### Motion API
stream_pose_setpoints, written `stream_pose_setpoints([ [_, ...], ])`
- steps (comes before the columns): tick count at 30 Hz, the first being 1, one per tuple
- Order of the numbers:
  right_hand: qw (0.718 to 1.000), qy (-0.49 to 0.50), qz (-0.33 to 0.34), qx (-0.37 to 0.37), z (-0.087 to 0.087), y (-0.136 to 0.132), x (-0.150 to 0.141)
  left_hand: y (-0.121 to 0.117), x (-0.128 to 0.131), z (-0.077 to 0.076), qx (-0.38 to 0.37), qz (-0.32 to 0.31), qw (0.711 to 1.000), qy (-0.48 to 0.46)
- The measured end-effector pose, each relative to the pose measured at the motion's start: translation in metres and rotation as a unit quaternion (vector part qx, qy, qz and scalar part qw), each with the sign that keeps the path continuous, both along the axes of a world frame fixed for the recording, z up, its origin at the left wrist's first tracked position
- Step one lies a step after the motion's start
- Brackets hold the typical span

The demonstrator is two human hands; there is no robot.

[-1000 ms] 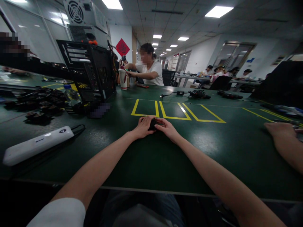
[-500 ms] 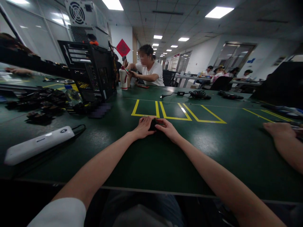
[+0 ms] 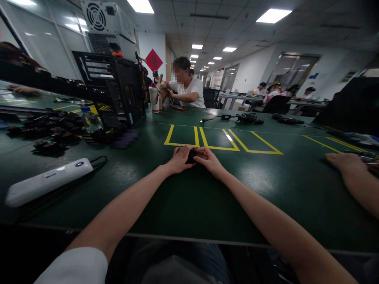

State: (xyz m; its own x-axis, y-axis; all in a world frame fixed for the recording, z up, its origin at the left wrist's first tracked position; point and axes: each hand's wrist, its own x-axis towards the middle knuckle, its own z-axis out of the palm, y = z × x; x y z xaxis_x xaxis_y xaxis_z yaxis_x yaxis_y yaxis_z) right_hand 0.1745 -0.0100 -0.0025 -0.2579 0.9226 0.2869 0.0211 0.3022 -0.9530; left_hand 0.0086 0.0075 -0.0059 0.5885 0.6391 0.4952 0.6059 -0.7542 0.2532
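Note:
Both of my hands meet at the middle of the green table (image 3: 189, 205), just in front of the yellow tape outlines. Between them is a small black object (image 3: 191, 156), mostly covered by fingers, so its kind cannot be made out. My left hand (image 3: 179, 159) wraps over its left side, fingers curled across the top. From the right, my right hand (image 3: 208, 159) pinches the object's edge between thumb and fingers.
At left lies a white oblong device (image 3: 50, 181) with a black strap. Behind it are a heap of black parts (image 3: 56, 124), a plastic bottle (image 3: 90, 118) and a black computer case (image 3: 118, 86). Black cables (image 3: 250, 118) lie beyond the tape. Another person's hand (image 3: 346, 161) rests at right.
My hands and the black object look almost unchanged. At right, the other person's hand has shifted slightly left. The person across the table has moved their head and raised hand a little.

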Motion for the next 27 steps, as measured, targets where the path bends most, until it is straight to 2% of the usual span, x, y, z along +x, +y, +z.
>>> stream_pose_setpoints([
  [7,0.999,0.020,0.027,0.006,-0.0028,0.0006,0.0014,-0.0005,0.0003,0.0001,0.001,-0.004,1.000,-0.011],
  [17,1.000,0.015,0.005,-0.016,-0.0010,0.0005,0.0004,0.0007,0.0007,-0.0011,0.009,0.000,1.000,-0.004],
  [27,0.999,0.036,0.032,-0.016,-0.0004,-0.0037,0.0015,-0.0006,0.0004,0.0008,0.006,-0.003,1.000,-0.006],
])
